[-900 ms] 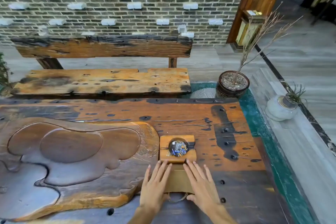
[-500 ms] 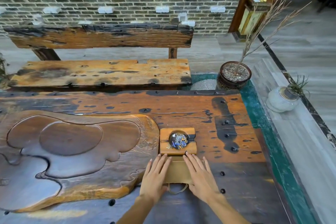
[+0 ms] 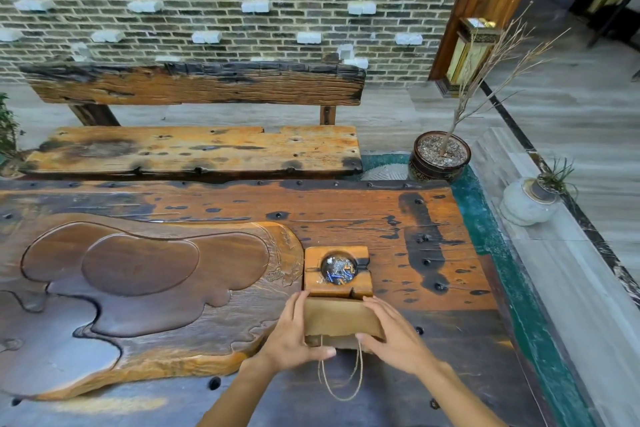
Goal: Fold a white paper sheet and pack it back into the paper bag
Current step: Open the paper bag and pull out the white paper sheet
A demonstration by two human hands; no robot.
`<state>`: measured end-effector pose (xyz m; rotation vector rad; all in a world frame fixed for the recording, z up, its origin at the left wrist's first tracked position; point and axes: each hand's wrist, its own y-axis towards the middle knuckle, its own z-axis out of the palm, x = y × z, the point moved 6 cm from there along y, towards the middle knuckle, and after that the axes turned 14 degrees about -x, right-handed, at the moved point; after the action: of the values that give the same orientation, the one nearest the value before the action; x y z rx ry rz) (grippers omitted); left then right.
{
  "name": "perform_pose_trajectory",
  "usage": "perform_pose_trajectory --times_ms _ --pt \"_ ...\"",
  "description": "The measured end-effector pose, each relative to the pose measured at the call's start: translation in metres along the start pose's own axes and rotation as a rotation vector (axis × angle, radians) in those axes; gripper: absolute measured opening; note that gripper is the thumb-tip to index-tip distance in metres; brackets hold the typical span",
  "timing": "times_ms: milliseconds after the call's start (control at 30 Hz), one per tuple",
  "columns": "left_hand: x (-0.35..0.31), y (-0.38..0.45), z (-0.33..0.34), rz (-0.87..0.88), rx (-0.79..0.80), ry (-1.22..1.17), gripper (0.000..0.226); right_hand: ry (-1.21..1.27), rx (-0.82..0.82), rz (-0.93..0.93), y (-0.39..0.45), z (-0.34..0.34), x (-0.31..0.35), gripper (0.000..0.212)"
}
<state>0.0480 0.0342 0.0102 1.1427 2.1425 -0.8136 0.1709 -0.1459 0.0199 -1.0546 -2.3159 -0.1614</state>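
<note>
A small brown paper bag [image 3: 337,319] lies flat on the wooden table [image 3: 381,218], its twine handle [image 3: 341,378] trailing toward me. My left hand [image 3: 294,336] grips the bag's left side, thumb at its near open edge. My right hand [image 3: 391,336] grips the right side, thumb under the near edge. The near edge looks slightly lifted. No white paper sheet is visible; the bag's inside is hidden.
A wooden ashtray block [image 3: 337,270] with butts sits right behind the bag, touching it. A carved tea tray [image 3: 138,288] fills the table's left. A bench [image 3: 194,149] stands behind; a potted twig [image 3: 440,156] and white vase [image 3: 526,201] stand at right.
Both hands slid apart from lying flat on top of the bag to its left and right sides and took hold of it. The twine handle now shows fully.
</note>
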Motion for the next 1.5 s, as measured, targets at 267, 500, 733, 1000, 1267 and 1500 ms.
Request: perform_pose_trajectory --times_ms 267,500,733,1000,1267,1500 --pt "-0.008 -0.014 -0.019 -0.285 -0.069 -0.531 0.096 0.099 -0.01 0.124 -0.001 -0.017 0.009 0.052" --pt "-0.018 -0.036 -0.015 -0.325 -0.11 -0.677 0.117 0.107 -0.011 0.191 -0.003 -0.026 0.011 0.042" --pt "-0.026 -0.058 -0.006 -0.426 -0.282 -0.431 0.112 -0.054 0.085 0.109 -0.018 -0.02 0.021 0.051" --pt "-0.018 -0.072 -0.005 -0.436 -0.341 -0.224 0.082 -0.051 0.108 0.066 -0.031 -0.016 0.032 0.047" --pt "-0.012 -0.081 -0.027 -0.306 -0.4 0.095 0.033 0.115 0.067 0.246 -0.034 -0.031 0.031 0.053" --pt "-0.005 -0.076 -0.031 -0.322 -0.441 0.004 0.033 0.223 0.073 0.353 -0.051 -0.042 0.036 0.057"
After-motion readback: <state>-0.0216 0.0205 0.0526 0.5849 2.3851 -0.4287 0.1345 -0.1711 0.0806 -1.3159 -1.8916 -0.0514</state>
